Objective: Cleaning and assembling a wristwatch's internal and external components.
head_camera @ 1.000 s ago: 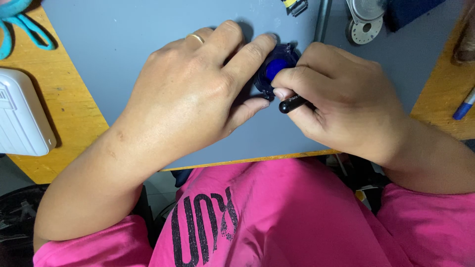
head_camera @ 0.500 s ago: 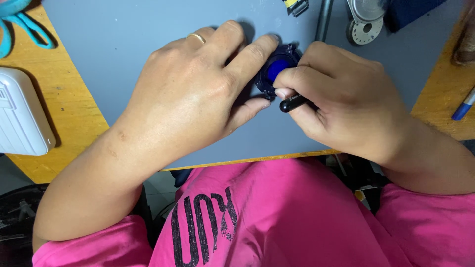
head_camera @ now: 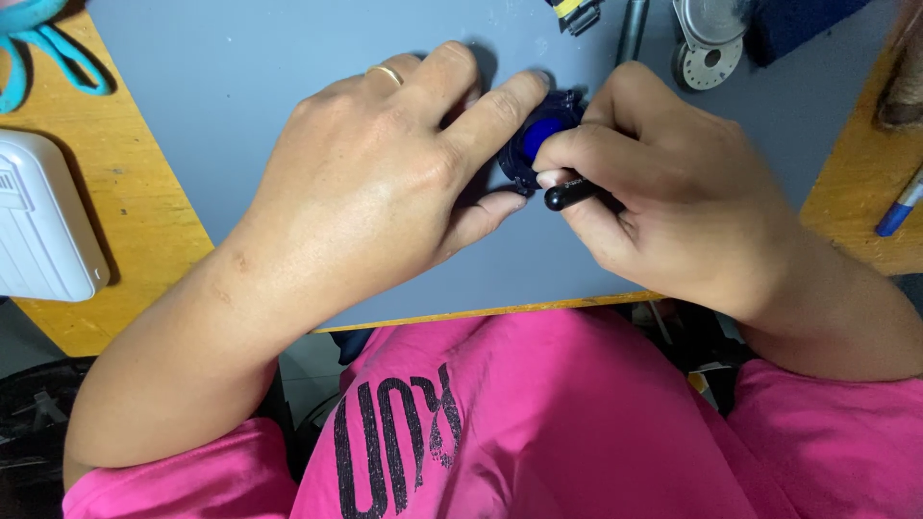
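Observation:
A small dark blue round part (head_camera: 535, 144) with a bright blue centre lies on the grey mat (head_camera: 240, 86). My left hand (head_camera: 385, 183), a ring on one finger, presses down on it from the left, index finger and thumb pinching its edge. My right hand (head_camera: 663, 192) comes in from the right, fingers curled around a thin black-handled tool (head_camera: 569, 196) held against the part. Most of the part is hidden under the fingers, and the tool's tip cannot be seen.
A white ribbed box (head_camera: 43, 216) sits on the wooden table (head_camera: 115, 279) at left, teal scissors (head_camera: 43, 38) behind it. At the mat's far edge lie a metal rod (head_camera: 632, 29), a round metal disc (head_camera: 707, 60) and a dark blue block (head_camera: 793, 24). A blue pen (head_camera: 899, 207) lies at right.
Both hands stay on the blue part; the right hand has only shifted a little with the tool.

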